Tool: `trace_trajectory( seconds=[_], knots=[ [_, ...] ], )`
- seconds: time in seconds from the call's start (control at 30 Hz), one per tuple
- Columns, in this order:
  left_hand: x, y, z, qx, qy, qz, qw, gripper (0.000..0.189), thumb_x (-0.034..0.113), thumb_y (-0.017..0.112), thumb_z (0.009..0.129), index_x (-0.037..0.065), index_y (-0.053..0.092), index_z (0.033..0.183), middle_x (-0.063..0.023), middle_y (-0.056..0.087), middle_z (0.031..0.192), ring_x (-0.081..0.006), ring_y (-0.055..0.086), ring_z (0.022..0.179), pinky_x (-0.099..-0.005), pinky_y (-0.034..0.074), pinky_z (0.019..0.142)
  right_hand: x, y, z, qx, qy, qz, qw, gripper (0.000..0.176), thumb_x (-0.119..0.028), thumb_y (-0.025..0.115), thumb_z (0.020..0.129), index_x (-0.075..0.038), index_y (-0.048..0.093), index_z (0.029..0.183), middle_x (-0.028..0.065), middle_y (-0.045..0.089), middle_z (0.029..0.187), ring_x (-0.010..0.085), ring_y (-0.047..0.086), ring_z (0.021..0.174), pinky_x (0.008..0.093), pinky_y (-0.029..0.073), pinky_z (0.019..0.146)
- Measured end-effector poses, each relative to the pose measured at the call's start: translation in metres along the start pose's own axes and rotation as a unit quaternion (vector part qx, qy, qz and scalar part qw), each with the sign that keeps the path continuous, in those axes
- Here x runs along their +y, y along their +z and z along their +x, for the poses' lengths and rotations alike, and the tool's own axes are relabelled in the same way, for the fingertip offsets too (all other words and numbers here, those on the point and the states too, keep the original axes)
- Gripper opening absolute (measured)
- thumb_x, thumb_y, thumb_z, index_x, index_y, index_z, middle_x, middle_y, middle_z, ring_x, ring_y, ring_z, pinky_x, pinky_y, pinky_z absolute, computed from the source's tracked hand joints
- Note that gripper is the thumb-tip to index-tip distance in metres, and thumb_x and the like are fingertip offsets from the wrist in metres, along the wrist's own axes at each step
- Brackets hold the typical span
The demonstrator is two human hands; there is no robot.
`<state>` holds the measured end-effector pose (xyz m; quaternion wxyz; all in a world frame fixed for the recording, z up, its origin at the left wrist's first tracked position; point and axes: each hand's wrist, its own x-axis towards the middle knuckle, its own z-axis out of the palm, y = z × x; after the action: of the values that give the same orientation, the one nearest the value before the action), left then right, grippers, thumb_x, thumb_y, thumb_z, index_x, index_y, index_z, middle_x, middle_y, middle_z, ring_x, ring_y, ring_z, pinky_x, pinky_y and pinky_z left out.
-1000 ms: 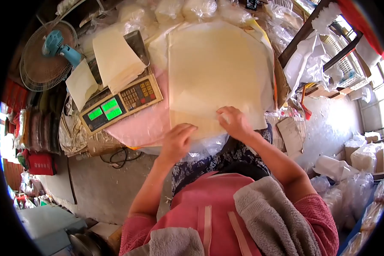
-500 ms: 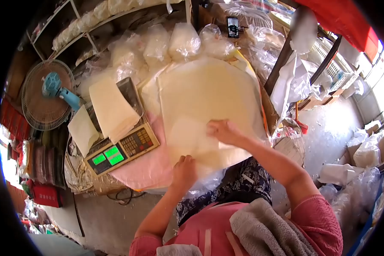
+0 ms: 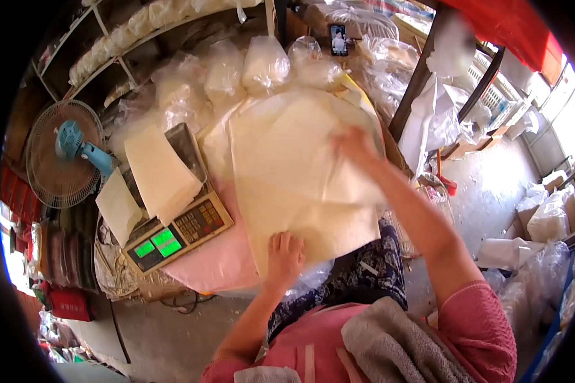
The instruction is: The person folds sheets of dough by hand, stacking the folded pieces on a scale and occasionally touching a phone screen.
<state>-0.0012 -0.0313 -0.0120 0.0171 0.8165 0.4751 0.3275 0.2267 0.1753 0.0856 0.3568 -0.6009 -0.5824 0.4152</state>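
A large pale cream sheet (image 3: 281, 172) lies spread before me, its near edge by my lap. On its near left part rests my left hand (image 3: 285, 258), palm down with the fingers a little apart. My right hand (image 3: 351, 145) is over the right part of the sheet, smeared by motion, so its fingers cannot be made out. Left of the sheet stands a scale (image 3: 179, 235) with lit green displays. A stack of cream sheets (image 3: 156, 169) lies on the scale, and another pale sheet (image 3: 118, 207) is at its left.
Filled clear bags (image 3: 265, 67) line the far side, with a phone (image 3: 338, 40) behind them. A fan (image 3: 64, 153) stands at the left. Pink sheeting (image 3: 217, 258) lies under the scale's right side. Wooden posts (image 3: 415, 105) and a white crate (image 3: 492, 86) are at the right.
My right hand has moved up and right across the sheet. The sheet's near part now lies spread farther toward me, and my left hand has opened flatter on it. The view has shifted slightly.
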Motion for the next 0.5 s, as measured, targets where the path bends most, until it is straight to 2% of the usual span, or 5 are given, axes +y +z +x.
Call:
trace_trajectory(
  seconds=[0.07, 0.1, 0.27, 0.37, 0.5],
  knots=[
    [0.000, 0.001, -0.006, -0.013, -0.009, -0.007, 1.000, 0.030, 0.002, 0.061, 0.063, 0.004, 0.055, 0.093, -0.0143, 0.048, 0.098, -0.0344, 0.049, 0.093, -0.0471, 0.042, 0.083, -0.030, -0.030, -0.002, 0.117, -0.084, 0.043, 0.989, 0.021, -0.020, 0.062, 0.083, -0.001, 0.062, 0.091, 0.0104, 0.066, 0.075, 0.0196, 0.063, 0.061, 0.0345, 0.050, 0.054],
    [-0.001, 0.002, -0.006, -0.028, -0.019, -0.012, 0.999, 0.029, 0.003, 0.061, 0.064, 0.004, 0.055, 0.092, -0.0142, 0.048, 0.099, -0.0339, 0.048, 0.095, -0.0476, 0.041, 0.086, -0.044, -0.047, -0.004, 0.080, -0.110, -0.104, 0.985, 0.020, -0.021, 0.061, 0.084, -0.002, 0.062, 0.090, 0.0121, 0.066, 0.075, 0.0199, 0.064, 0.061, 0.0336, 0.049, 0.055],
    [-0.019, -0.001, 0.036, -0.164, -0.149, -0.069, 0.973, 0.031, 0.003, 0.059, 0.070, 0.002, 0.056, 0.101, -0.0173, 0.051, 0.108, -0.0380, 0.050, 0.095, -0.0493, 0.042, 0.083, -0.077, -0.029, -0.038, -0.019, -0.140, -0.158, 0.977, 0.024, -0.028, 0.060, 0.085, -0.004, 0.060, 0.084, 0.0117, 0.065, 0.075, 0.0215, 0.064, 0.067, 0.0350, 0.049, 0.063],
    [-0.017, -0.003, 0.091, 0.101, -0.071, -0.069, 0.990, 0.044, 0.009, 0.057, 0.079, 0.002, 0.048, 0.122, -0.0207, 0.045, 0.125, -0.0420, 0.043, 0.112, -0.0510, 0.038, 0.093, -0.081, -0.006, -0.053, -0.038, -0.158, -0.170, 0.972, 0.025, -0.027, 0.063, 0.083, -0.003, 0.057, 0.080, 0.0142, 0.062, 0.075, 0.0241, 0.062, 0.067, 0.0366, 0.047, 0.064],
    [-0.043, 0.028, 0.108, 0.084, -0.082, 0.023, 0.993, 0.066, 0.030, 0.052, 0.090, 0.006, 0.022, 0.144, -0.0186, 0.013, 0.151, -0.0438, 0.015, 0.136, -0.0614, 0.018, 0.104, -0.067, -0.002, -0.019, -0.016, -0.305, -0.309, 0.901, 0.019, -0.025, 0.058, 0.083, -0.007, 0.062, 0.086, 0.0155, 0.064, 0.082, 0.0269, 0.064, 0.074, 0.0394, 0.049, 0.067]
  ],
)
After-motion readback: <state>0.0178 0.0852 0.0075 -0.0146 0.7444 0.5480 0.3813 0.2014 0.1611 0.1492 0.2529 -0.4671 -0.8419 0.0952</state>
